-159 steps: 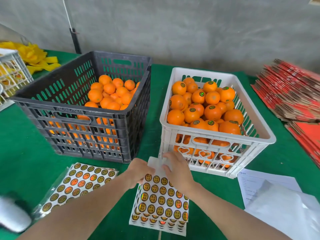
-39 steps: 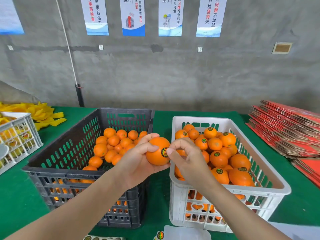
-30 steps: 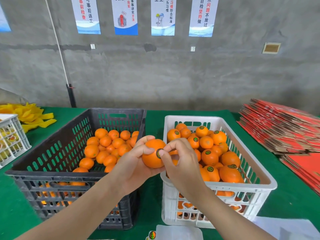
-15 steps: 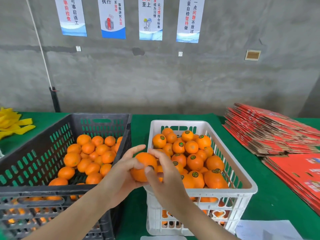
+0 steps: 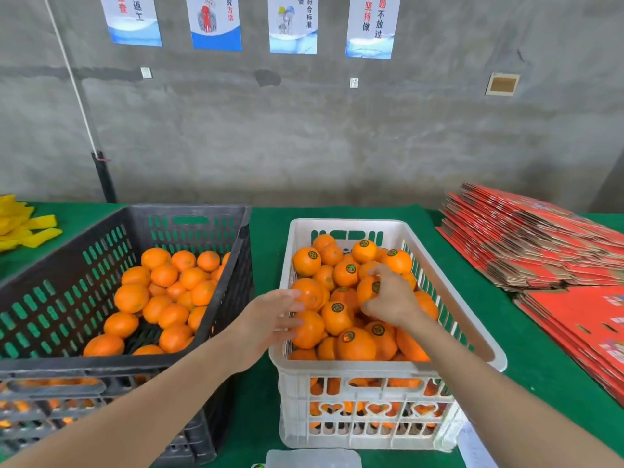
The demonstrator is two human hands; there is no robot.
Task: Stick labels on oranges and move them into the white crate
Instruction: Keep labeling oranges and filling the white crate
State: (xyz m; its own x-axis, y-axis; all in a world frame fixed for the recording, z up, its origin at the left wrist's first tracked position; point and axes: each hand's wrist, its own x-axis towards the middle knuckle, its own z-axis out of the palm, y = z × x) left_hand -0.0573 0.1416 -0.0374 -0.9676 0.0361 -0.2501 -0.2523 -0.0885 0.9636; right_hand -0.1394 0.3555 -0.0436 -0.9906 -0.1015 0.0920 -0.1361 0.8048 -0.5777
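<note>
Inside the white crate (image 5: 371, 365), my right hand (image 5: 393, 298) grips a labelled orange (image 5: 367, 291) and holds it low over the pile of labelled oranges (image 5: 354, 342). My left hand (image 5: 270, 320) is at the crate's left rim. Its fingers are straight, they hold nothing, and they reach over two oranges there. The black crate (image 5: 50, 368) on the left holds unlabelled oranges (image 5: 162, 298). A corner of the label sheet (image 5: 314, 460) shows at the bottom edge.
Flattened red cartons (image 5: 540, 251) are stacked to the right of the white crate. Yellow material (image 5: 20, 224) lies at the far left on the green table (image 5: 266, 231). A white paper (image 5: 472, 447) shows at the lower right. A grey wall stands behind.
The orange has passed from my left hand to my right and gone down into the white crate. My left hand let go and opened. The view has shifted right.
</note>
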